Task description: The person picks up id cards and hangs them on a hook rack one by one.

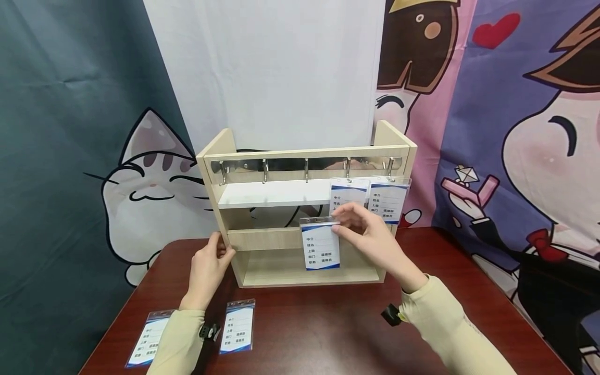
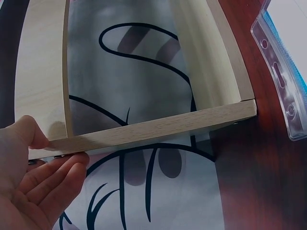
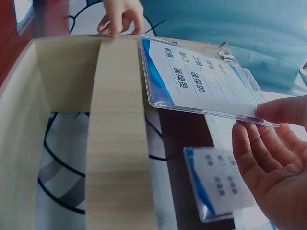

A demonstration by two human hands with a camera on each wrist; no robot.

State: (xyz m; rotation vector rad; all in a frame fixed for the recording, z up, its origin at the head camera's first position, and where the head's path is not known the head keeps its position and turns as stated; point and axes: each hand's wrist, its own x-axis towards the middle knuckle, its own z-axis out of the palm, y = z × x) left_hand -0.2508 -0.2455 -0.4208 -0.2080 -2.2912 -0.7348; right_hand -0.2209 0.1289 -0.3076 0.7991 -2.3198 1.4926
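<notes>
My right hand [image 1: 367, 237] pinches a badge holder [image 1: 321, 247] by its upper right corner, in front of a small wooden shelf [image 1: 267, 240]. The right wrist view shows the thumb on one face of that badge holder [image 3: 196, 81] and fingers behind it. My left hand [image 1: 208, 268] grips the shelf's left side panel, with the thumb on one side and fingers on the other in the left wrist view. A metal hook strip [image 1: 281, 164] runs across the shelf's upper front. Two badge holders hang from its two rightmost hooks, one [image 1: 388, 200] at the end and one [image 1: 349, 191] beside it.
Two more badge holders lie on the dark red table, one [image 1: 237, 327] before the shelf's left part and one [image 1: 149, 338] partly under the left sleeve. A white shelf board [image 1: 274, 194] sits behind the hooks. Printed cartoon cloths [image 1: 154, 177] hang behind the table.
</notes>
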